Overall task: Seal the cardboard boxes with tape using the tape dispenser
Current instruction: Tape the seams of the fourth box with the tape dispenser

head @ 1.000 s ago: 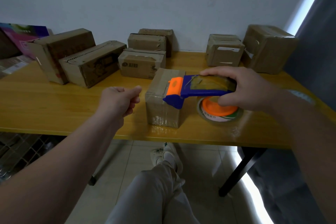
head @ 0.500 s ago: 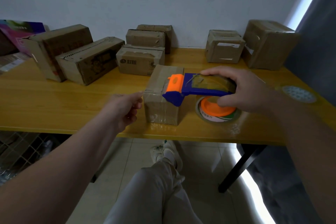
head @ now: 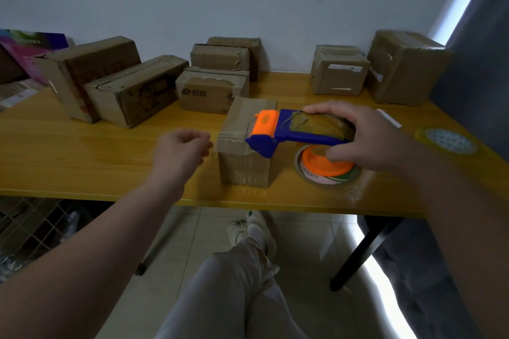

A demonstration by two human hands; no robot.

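Observation:
A small cardboard box [head: 243,168] stands near the table's front edge, with shiny tape on its top and front. My right hand [head: 366,135] grips the blue and orange tape dispenser [head: 278,132]. Its orange head rests over the box's near right top edge. My left hand [head: 180,148] is just left of the box, blurred, with fingers curled. Thumb and fingertips seem to pinch a clear tape end [head: 213,146] that runs across the box top toward the dispenser.
A tape roll with an orange core [head: 327,170] lies right of the box, and another roll [head: 447,141] sits far right. Several cardboard boxes [head: 132,90] line the back of the yellow table [head: 82,151]. My legs show below the table edge.
My left hand has moved right and forward, from well left of the box up to its left top edge. The dispenser has stayed in my right hand over the box.

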